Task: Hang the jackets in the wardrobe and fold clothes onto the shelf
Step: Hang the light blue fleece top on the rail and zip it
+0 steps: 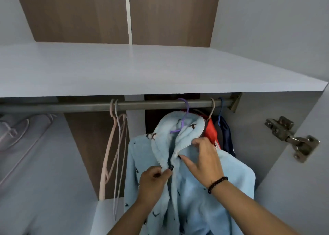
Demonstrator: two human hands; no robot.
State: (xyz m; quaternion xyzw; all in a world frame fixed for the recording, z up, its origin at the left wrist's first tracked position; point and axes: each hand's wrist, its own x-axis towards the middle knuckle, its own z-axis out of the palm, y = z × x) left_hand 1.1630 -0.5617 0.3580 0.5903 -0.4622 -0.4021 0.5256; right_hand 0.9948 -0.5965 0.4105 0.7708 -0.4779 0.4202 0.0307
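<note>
A light blue fleece jacket (199, 190) with small dark prints hangs on a purple hanger (185, 117) from the metal rail (151, 103). My left hand (153, 181) pinches the jacket's left front edge beside a dark button (170, 167). My right hand (204, 160) grips the right front edge and collar just above. Both hands meet at the jacket's front opening. Behind it hang a red garment (211, 131) and a dark navy garment (227, 136) on their own hangers.
Two bare hangers (115, 145), pink and grey, hang from the rail to the left. A white shelf (124, 69) runs above the rail. A door hinge (292, 138) sits on the open door at right. White side panels flank the space.
</note>
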